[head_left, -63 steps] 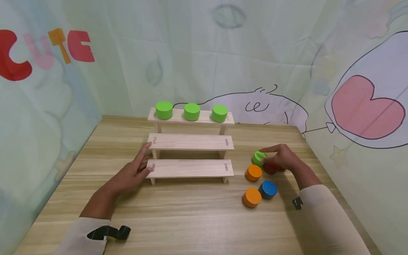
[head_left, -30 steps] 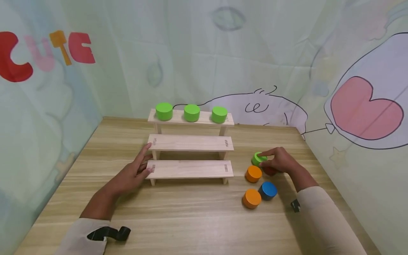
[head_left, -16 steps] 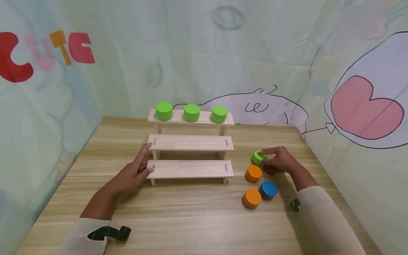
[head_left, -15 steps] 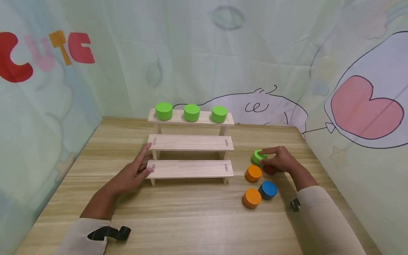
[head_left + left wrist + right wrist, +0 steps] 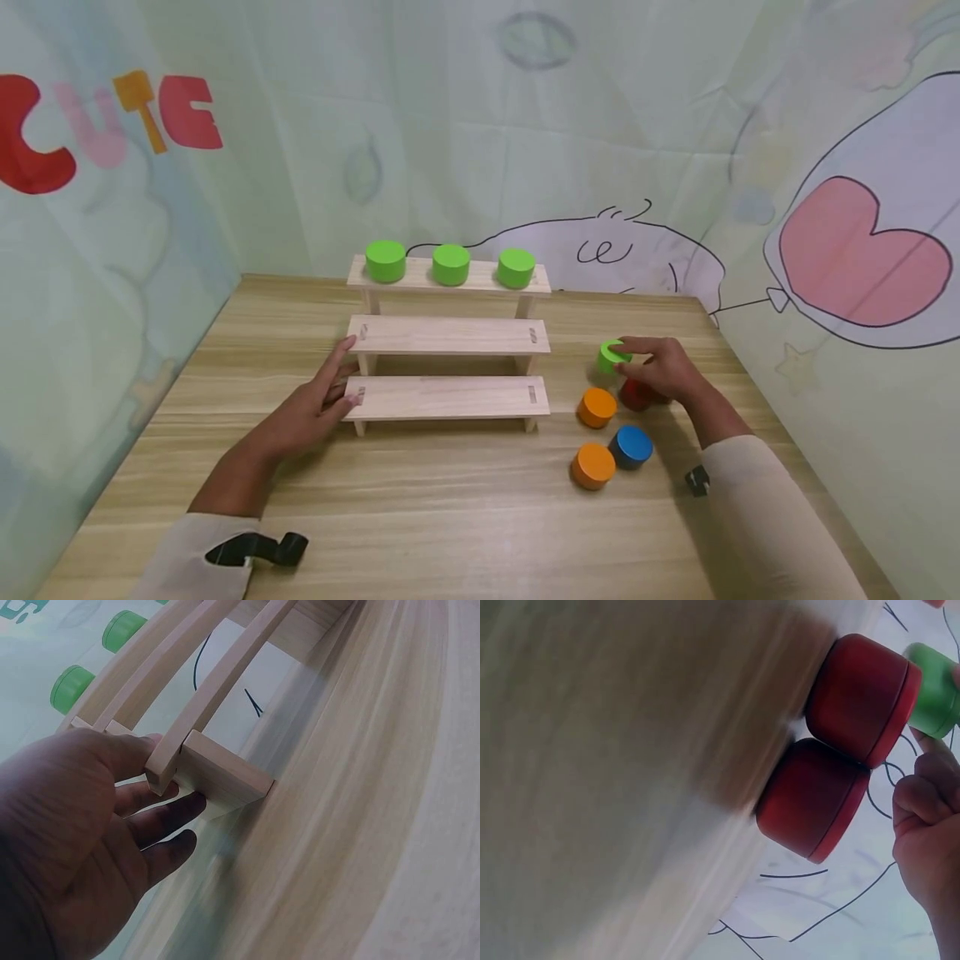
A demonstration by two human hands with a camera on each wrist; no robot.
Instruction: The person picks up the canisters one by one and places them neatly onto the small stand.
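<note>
The left hand [image 5: 303, 417] lies spread against the end of the wooden rack [image 5: 450, 396]; a light, steady touch suits. Farther off, the right hand [image 5: 663, 368] pinches a green block [image 5: 606, 359] beyond the red blocks [image 5: 859, 697], apparently just off the tabletop [image 5: 450, 517]; lifting straight should avoid nudging them.

You have creased, pale green wall sheeting [image 5: 435, 108] behind a wood-grain table [image 5: 450, 517]: "CUTE" lettering [image 5: 111, 125] at left, heart balloon print [image 5: 866, 267] at right.

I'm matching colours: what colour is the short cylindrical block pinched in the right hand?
Bright green; the short cylindrical block shows best in the head view.
</note>
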